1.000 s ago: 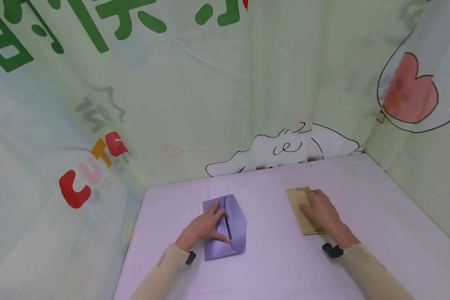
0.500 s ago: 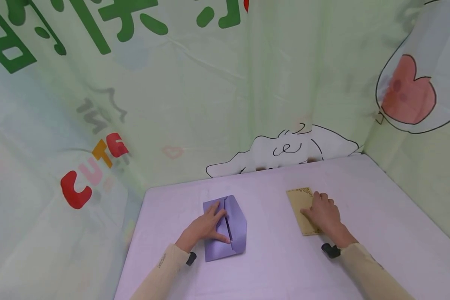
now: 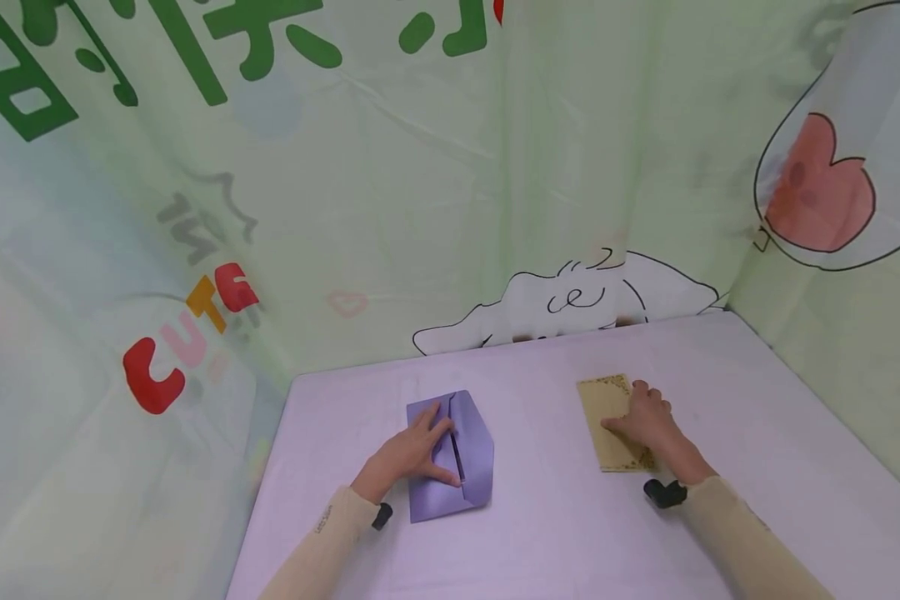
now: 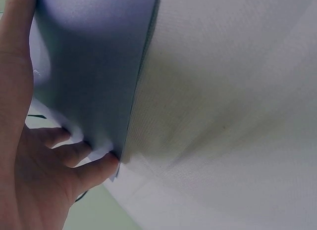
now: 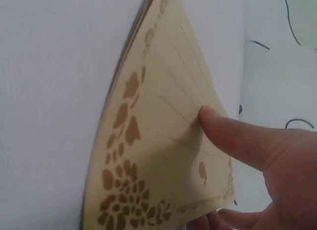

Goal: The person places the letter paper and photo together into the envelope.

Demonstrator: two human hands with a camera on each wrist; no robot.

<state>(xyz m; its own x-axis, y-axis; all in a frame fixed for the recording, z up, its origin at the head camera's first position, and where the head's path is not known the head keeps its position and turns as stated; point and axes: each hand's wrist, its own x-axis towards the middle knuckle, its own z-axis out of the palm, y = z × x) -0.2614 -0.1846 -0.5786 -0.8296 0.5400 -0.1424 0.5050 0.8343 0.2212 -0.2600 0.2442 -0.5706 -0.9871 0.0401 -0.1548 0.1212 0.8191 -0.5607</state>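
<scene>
A purple envelope (image 3: pixel 477 450) lies on the table with its pointed flap spread to the right and a dark slit showing along its mouth. My left hand (image 3: pixel 411 451) rests on it, thumb and fingers spread. In the left wrist view, fingertips touch the purple paper (image 4: pixel 99 67) near its edge. To the right lies a tan card (image 3: pixel 603 410) with a brown floral border. My right hand (image 3: pixel 651 423) pinches its right side. The right wrist view has the thumb (image 5: pixel 233 138) on the card's printed face, with dashed lines, and the other fingers partly hidden behind its edge.
A pale lilac cloth covers the table (image 3: pixel 540 517). Printed curtains (image 3: pixel 390 208) hang at the back and both sides, close to the table's edges. A bare stretch of cloth separates envelope and card.
My right hand has slid from over the card to its right side, with the thumb still on top. The card has turned slightly and shifted a little right. My left hand and the envelope stay put.
</scene>
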